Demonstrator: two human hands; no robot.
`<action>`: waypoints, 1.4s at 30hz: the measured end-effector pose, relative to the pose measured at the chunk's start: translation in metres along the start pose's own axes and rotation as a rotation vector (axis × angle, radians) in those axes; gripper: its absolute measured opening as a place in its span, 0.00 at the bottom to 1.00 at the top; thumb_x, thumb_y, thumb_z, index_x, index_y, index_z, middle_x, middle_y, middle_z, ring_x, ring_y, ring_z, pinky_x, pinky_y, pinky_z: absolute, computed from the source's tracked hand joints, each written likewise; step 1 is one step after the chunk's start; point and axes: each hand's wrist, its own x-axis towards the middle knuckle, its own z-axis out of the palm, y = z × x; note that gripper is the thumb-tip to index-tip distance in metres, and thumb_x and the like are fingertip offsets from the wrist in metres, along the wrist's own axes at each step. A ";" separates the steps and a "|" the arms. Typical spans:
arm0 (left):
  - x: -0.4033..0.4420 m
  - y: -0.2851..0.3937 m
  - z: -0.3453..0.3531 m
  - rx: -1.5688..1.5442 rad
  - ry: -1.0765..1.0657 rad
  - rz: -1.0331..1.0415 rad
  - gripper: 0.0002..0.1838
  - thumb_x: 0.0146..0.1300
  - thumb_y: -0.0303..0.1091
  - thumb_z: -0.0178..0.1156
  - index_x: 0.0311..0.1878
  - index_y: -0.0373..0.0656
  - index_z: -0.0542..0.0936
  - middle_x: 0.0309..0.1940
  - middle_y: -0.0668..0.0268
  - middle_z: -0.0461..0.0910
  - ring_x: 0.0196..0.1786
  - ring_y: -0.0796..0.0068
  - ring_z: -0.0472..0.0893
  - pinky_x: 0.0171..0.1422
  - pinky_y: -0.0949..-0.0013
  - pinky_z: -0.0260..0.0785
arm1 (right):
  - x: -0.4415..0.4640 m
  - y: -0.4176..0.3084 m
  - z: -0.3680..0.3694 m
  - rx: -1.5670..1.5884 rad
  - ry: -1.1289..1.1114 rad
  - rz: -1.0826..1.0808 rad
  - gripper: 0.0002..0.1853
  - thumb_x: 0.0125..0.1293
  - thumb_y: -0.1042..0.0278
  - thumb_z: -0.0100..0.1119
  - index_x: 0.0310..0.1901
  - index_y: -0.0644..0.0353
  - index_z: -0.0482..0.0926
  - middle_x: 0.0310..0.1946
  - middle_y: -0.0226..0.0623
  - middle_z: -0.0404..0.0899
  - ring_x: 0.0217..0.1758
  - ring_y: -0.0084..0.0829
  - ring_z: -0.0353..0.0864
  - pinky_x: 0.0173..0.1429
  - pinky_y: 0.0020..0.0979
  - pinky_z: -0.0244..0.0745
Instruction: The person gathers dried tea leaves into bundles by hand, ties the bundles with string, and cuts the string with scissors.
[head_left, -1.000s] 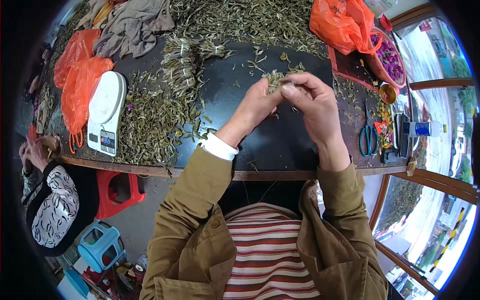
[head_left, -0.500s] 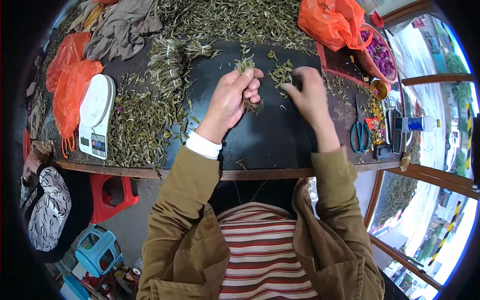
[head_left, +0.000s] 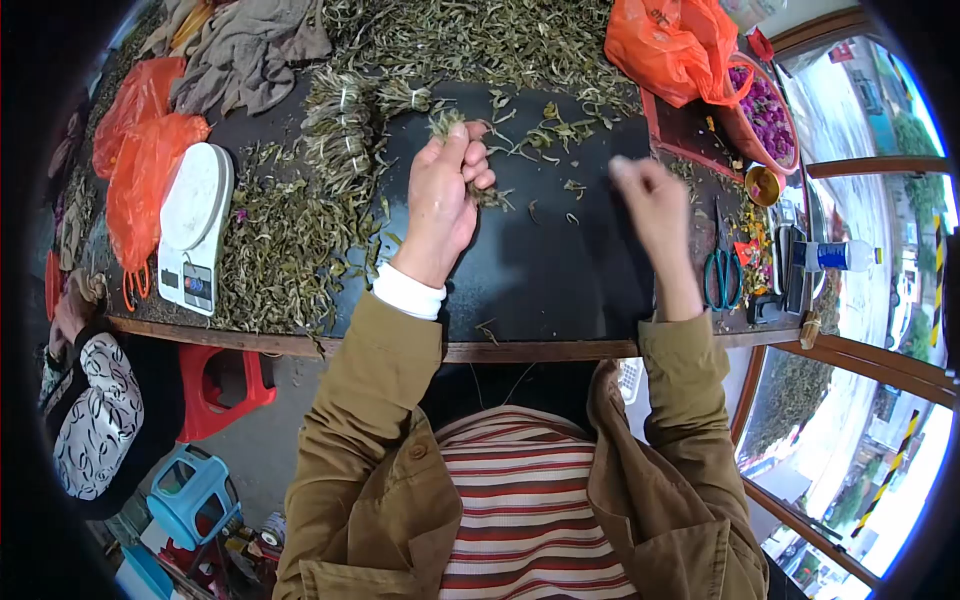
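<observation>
Your left hand point(head_left: 440, 185) closes around 1 leaf bunch point(head_left: 445, 122), probably to keep it together; your right hand point(head_left: 655, 197) blurs, its grip unclear. Scissors point(head_left: 722, 247) lie right, seemingly within reach.

Daylight glaring through windows point(head_left: 850, 120), blurred right fingers point(head_left: 630, 178), fisheye-curved edges, black corners

The wood-edged table point(head_left: 560, 350) is partly covered by a black mat point(head_left: 575, 290). Dried leaves point(head_left: 285, 255) are strewn across the table's far side and spread thickly at the left, where tied bundles point(head_left: 343, 130) are laid. A white scale point(head_left: 193, 205) is set beside orange bags point(head_left: 150, 195); scissors point(head_left: 721, 250) are laid at the right.
</observation>
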 end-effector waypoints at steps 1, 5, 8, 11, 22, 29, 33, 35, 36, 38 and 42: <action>0.003 0.002 -0.001 0.002 -0.006 0.004 0.10 0.73 0.34 0.50 0.44 0.36 0.74 0.24 0.71 0.66 0.24 0.85 0.62 0.30 0.80 0.61 | 0.002 -0.005 0.000 0.002 0.005 -0.004 0.08 0.62 0.71 0.59 0.41 0.62 0.79 0.27 0.33 0.80 0.28 0.23 0.76 0.30 0.26 0.70; 0.002 -0.001 -0.013 -0.032 -0.092 -0.021 0.09 0.73 0.34 0.50 0.44 0.36 0.74 0.25 0.71 0.66 0.26 0.85 0.63 0.31 0.79 0.61 | 0.007 -0.021 0.015 0.193 0.103 -0.114 0.09 0.60 0.69 0.61 0.40 0.63 0.79 0.27 0.35 0.80 0.26 0.26 0.74 0.31 0.28 0.70; 0.001 0.000 -0.003 0.031 -0.054 -0.014 0.09 0.73 0.34 0.50 0.44 0.36 0.74 0.26 0.70 0.67 0.26 0.85 0.64 0.32 0.78 0.62 | 0.030 -0.038 0.044 0.171 0.045 -0.208 0.09 0.57 0.68 0.61 0.38 0.63 0.79 0.28 0.39 0.79 0.26 0.34 0.75 0.34 0.32 0.72; -0.003 -0.003 0.009 0.113 -0.040 -0.004 0.10 0.73 0.33 0.49 0.45 0.36 0.74 0.29 0.69 0.69 0.28 0.84 0.65 0.34 0.78 0.64 | 0.041 -0.027 0.067 -0.112 0.134 -0.309 0.06 0.57 0.70 0.59 0.35 0.61 0.77 0.32 0.42 0.78 0.35 0.43 0.76 0.40 0.38 0.72; -0.017 -0.028 0.014 0.852 -0.270 0.119 0.10 0.72 0.31 0.47 0.43 0.36 0.76 0.25 0.70 0.72 0.24 0.83 0.65 0.33 0.77 0.65 | -0.012 -0.049 0.018 -0.034 -0.229 -0.376 0.06 0.59 0.71 0.57 0.38 0.61 0.78 0.32 0.41 0.77 0.37 0.41 0.75 0.42 0.36 0.71; -0.009 -0.006 0.020 0.481 0.048 0.074 0.10 0.72 0.33 0.48 0.42 0.38 0.75 0.24 0.71 0.69 0.24 0.83 0.63 0.29 0.78 0.60 | 0.036 -0.047 0.071 -0.007 0.041 -0.498 0.08 0.59 0.68 0.59 0.39 0.61 0.79 0.29 0.39 0.76 0.33 0.39 0.76 0.41 0.35 0.72; -0.009 0.001 0.018 0.303 0.130 0.076 0.09 0.72 0.33 0.49 0.42 0.38 0.75 0.27 0.68 0.73 0.26 0.82 0.67 0.31 0.79 0.62 | 0.031 -0.057 0.085 -0.187 0.174 -0.557 0.09 0.58 0.70 0.59 0.39 0.62 0.79 0.28 0.40 0.77 0.30 0.39 0.76 0.37 0.36 0.73; -0.011 -0.006 0.023 0.466 0.269 0.038 0.09 0.72 0.34 0.50 0.42 0.38 0.75 0.31 0.66 0.77 0.28 0.81 0.71 0.34 0.79 0.66 | 0.022 -0.053 0.073 0.156 0.030 -0.266 0.07 0.56 0.73 0.59 0.38 0.62 0.79 0.29 0.40 0.78 0.30 0.38 0.76 0.37 0.35 0.73; -0.012 -0.010 0.023 0.457 0.266 0.026 0.09 0.72 0.34 0.50 0.42 0.38 0.75 0.31 0.66 0.77 0.28 0.81 0.71 0.34 0.79 0.66 | 0.014 -0.063 0.061 0.234 -0.015 -0.202 0.07 0.56 0.74 0.59 0.37 0.63 0.80 0.29 0.39 0.79 0.30 0.37 0.76 0.36 0.34 0.73; -0.012 -0.015 0.018 0.544 0.179 0.059 0.10 0.72 0.34 0.50 0.43 0.38 0.75 0.32 0.65 0.78 0.29 0.80 0.71 0.35 0.79 0.67 | 0.000 -0.071 0.059 0.305 -0.043 -0.127 0.06 0.56 0.75 0.59 0.36 0.64 0.80 0.29 0.39 0.79 0.29 0.36 0.76 0.36 0.33 0.72; -0.009 -0.018 0.018 0.629 0.081 0.141 0.10 0.72 0.34 0.49 0.43 0.37 0.75 0.33 0.64 0.79 0.29 0.80 0.72 0.36 0.79 0.68 | -0.006 -0.063 0.058 0.432 -0.187 -0.377 0.09 0.59 0.72 0.62 0.41 0.65 0.82 0.33 0.36 0.82 0.30 0.25 0.76 0.36 0.24 0.71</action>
